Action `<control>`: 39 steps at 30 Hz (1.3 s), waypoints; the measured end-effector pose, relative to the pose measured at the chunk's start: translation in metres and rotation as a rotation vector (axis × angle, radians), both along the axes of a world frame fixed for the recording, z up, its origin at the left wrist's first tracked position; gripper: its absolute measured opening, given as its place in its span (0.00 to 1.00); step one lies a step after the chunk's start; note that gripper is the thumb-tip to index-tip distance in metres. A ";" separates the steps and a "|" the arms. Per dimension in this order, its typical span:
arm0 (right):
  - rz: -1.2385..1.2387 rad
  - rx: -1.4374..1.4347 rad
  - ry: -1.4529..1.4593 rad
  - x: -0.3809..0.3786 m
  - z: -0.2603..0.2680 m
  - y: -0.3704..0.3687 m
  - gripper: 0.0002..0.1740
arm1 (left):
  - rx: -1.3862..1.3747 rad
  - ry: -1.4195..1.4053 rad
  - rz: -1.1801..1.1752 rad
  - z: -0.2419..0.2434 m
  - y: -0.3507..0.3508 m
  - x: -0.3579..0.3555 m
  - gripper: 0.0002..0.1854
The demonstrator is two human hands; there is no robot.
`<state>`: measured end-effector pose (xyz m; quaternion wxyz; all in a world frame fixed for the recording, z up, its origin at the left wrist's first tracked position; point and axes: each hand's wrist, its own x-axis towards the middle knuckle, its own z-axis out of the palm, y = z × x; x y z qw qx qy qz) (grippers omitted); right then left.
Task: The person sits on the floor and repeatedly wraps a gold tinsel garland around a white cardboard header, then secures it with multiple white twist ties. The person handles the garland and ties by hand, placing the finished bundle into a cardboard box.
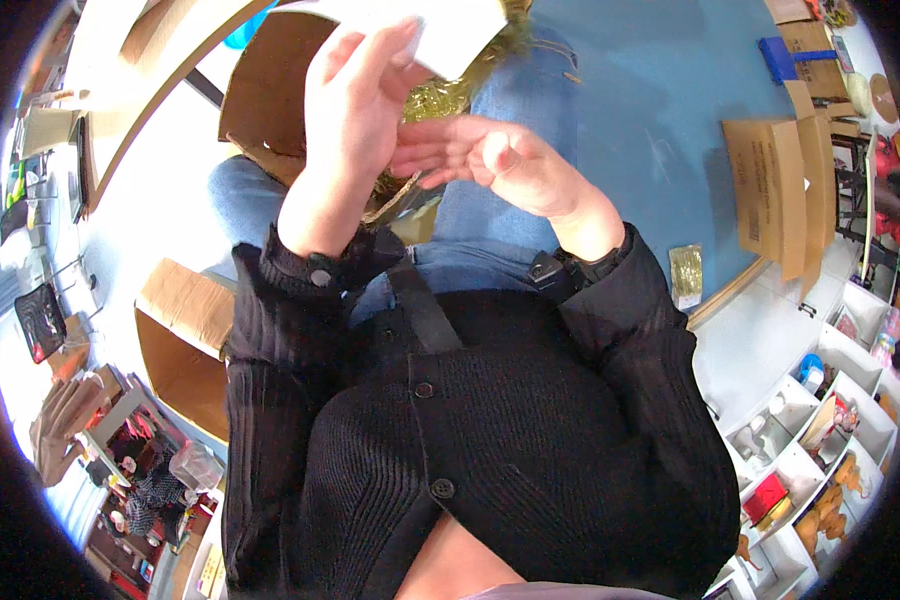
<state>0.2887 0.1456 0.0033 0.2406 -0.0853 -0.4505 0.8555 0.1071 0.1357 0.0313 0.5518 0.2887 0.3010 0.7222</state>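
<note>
My left hand (360,105) is raised, its fingers curled at the lower left edge of a white sheet or card (461,34), which is overexposed and cut off by the top of the picture. Beside its palm is my right hand (506,161), fingers stretched out and blurred, with nothing seen in it. Whether the two hands touch, I cannot tell. Below them, between my knees, lies shiny yellow-green shredded film (435,99), partly hidden by the hands. An open cardboard box (266,90) stands behind my left hand. A piece of twine (394,202) shows under the hands.
A wooden tabletop (150,97) curves past at upper left. Another open cardboard box (184,360) sits at my left. To the right are cardboard boxes (765,191), a small yellow-green packet (686,274) on the blue floor (645,150), and white compartment shelves (780,416) holding small items.
</note>
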 end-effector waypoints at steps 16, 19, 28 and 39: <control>-1.391 1.570 -0.557 0.062 0.060 0.072 0.47 | -0.426 -0.017 -0.548 0.075 0.067 0.026 0.15; -1.088 1.223 -0.445 0.052 0.074 0.074 0.40 | -0.390 0.080 -0.599 0.080 0.069 0.027 0.16; -1.188 1.012 -0.757 0.049 0.081 0.074 0.10 | -0.214 0.487 -0.414 0.087 0.073 0.014 0.19; -1.079 0.296 -0.208 0.074 0.058 0.084 0.15 | 0.556 1.396 0.446 0.026 0.052 -0.003 0.14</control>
